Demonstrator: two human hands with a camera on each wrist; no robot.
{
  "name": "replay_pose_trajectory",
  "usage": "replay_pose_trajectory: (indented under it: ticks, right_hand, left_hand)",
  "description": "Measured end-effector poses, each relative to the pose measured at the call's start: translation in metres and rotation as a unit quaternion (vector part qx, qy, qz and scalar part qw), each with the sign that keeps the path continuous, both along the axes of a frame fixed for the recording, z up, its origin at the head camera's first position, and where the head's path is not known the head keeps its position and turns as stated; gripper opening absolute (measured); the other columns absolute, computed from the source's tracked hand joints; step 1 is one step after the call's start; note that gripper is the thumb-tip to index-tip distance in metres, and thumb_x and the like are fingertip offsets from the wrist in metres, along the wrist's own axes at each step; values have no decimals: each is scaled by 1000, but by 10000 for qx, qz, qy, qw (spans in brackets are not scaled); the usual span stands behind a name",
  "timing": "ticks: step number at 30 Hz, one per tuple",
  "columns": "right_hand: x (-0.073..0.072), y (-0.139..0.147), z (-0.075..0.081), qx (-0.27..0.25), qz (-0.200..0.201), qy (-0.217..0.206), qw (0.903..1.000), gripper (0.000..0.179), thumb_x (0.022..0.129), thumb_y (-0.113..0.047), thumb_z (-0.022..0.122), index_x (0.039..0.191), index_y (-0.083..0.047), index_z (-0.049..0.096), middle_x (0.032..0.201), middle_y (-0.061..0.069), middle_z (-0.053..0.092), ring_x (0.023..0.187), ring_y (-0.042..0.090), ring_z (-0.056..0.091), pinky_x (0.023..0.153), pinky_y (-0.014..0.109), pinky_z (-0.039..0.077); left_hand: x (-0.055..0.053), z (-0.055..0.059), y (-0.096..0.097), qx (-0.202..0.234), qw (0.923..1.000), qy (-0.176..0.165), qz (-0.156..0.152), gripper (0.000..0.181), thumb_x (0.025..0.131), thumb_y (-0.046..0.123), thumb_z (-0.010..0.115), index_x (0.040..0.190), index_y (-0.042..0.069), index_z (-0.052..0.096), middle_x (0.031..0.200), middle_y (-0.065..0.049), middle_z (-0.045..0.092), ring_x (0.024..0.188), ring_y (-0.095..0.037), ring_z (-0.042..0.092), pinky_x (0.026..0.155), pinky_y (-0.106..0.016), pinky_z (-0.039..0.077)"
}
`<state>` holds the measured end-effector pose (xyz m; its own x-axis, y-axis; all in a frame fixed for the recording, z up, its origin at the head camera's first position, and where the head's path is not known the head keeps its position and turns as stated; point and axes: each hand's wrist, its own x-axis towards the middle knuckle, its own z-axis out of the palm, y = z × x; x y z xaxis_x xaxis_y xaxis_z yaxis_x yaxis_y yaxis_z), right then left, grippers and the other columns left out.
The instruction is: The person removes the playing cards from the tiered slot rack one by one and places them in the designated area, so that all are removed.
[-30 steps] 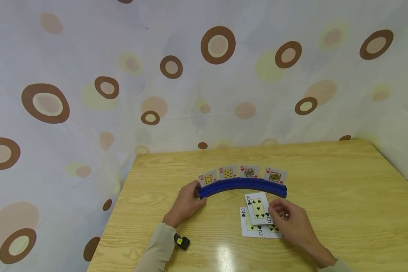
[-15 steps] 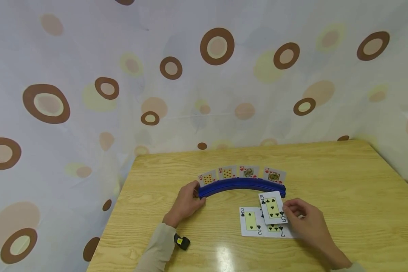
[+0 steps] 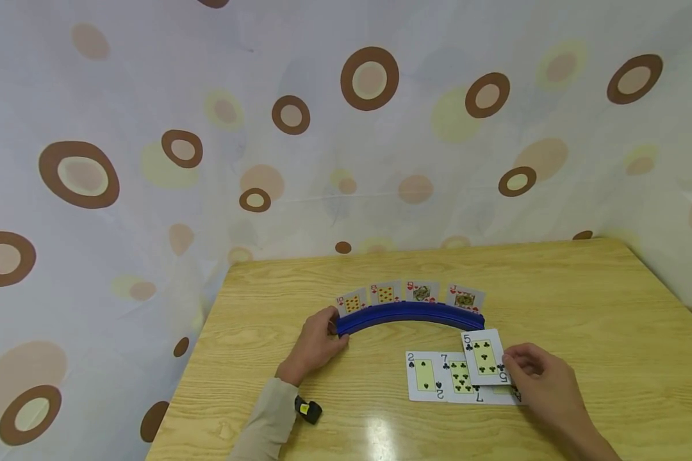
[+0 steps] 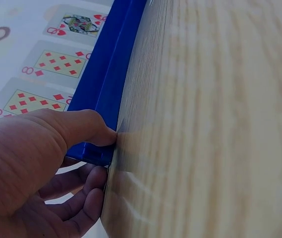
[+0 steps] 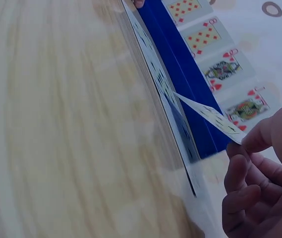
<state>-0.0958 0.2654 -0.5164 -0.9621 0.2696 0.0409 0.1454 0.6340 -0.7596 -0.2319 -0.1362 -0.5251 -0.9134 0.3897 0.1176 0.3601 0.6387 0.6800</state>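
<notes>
My left hand (image 3: 314,346) grips the left end of a curved blue card holder (image 3: 409,312), its thumb (image 4: 93,128) lying over the front in the left wrist view. Four-cornered and upright in the holder's slot stand the ten of diamonds (image 3: 352,303), eight of diamonds (image 3: 386,292), queen of hearts (image 3: 422,292) and jack of hearts (image 3: 465,298). Between thumb and fingers, my right hand (image 3: 550,387) pinches the five of clubs (image 3: 484,357) by its right edge. That card tilts above a face-up row: the two of spades (image 3: 423,376), seven of clubs (image 3: 460,376) and a mostly hidden card (image 3: 498,398).
The wooden table (image 3: 611,307) runs back to a hanging patterned cloth (image 3: 323,160) with brown rings. A small black object with a yellow mark (image 3: 308,410) is by the left sleeve (image 3: 268,416).
My right hand has moved rightward with the five of clubs, uncovering more of the seven of clubs and part of the card beside it. The left hand has stayed on the holder.
</notes>
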Motion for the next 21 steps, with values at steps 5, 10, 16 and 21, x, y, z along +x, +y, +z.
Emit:
replay_pose_trajectory:
  ticks: [5,10,16,21]
  right_hand:
    - [1,17,0,166,-37,-223,9996,25,107,-22,68,118,-1,76,101,9,78,78,-2,60,69,18,49]
    - [5,33,-3,302,-111,-417,9986,30,108,-28,67,121,-2,75,103,10,79,79,-3,61,68,17,48]
    - [11,49,-7,374,-59,-424,9984,34,109,-31,67,121,-1,75,101,9,80,77,-7,59,68,16,46]
    - [13,62,-7,424,69,-558,9975,36,109,-30,67,122,3,74,101,9,80,77,-8,59,67,16,46]
  left_hand:
    - [1,0,0,27,10000,15,-1,29,98,10,79,122,2,65,112,-10,71,94,-15,64,84,-30,56]
    - [1,1,0,41,10000,-17,-19,29,98,10,78,122,2,65,112,-10,72,94,-14,64,84,-30,56]
    - [1,2,0,46,10000,-50,13,27,98,10,78,120,3,64,111,-9,71,93,-14,63,83,-29,54]
    - [0,2,0,11,10000,-75,25,27,98,11,78,119,3,64,109,-9,70,92,-14,62,83,-29,54]
